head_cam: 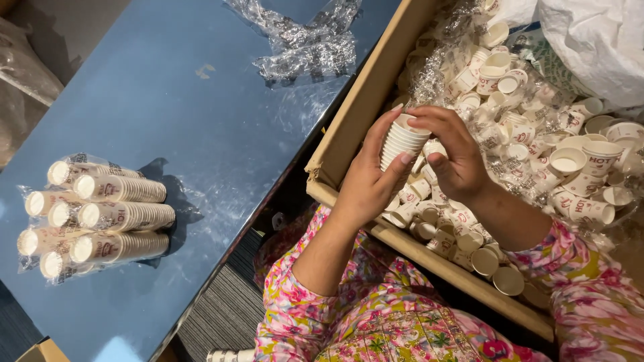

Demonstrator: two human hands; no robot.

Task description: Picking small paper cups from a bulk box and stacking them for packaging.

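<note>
The left hand (365, 177) is wrapped around a short stack of nested white paper cups (401, 141), thumb on the near side and fingers curled behind it; the stack stands nearly upright, tipped slightly toward 1 o'clock, above the near-left corner of an open cardboard box (349, 117). The right hand (456, 151) comes in from 4 o'clock, its fingertips pinching the rim of the top cup, so both hands grasp the same stack; both arms wear floral pink sleeves (577, 295).

Inside the box, from 12 o'clock round to 5 o'clock of the hands, lie many loose paper cups (570, 161) with red print, mixed with crumpled clear plastic; a white bag (597, 33) sits at 1 o'clock beyond them.

At 9 o'clock, well apart from the hands, a blue table (174, 100) carries a clear plastic pack (94, 214) holding about 8 sleeves of stacked cups lying on their sides, open ends facing 9 o'clock; an emptied clear plastic wrapper (305, 43) lies on the table at 11 o'clock, just beside the box wall.
</note>
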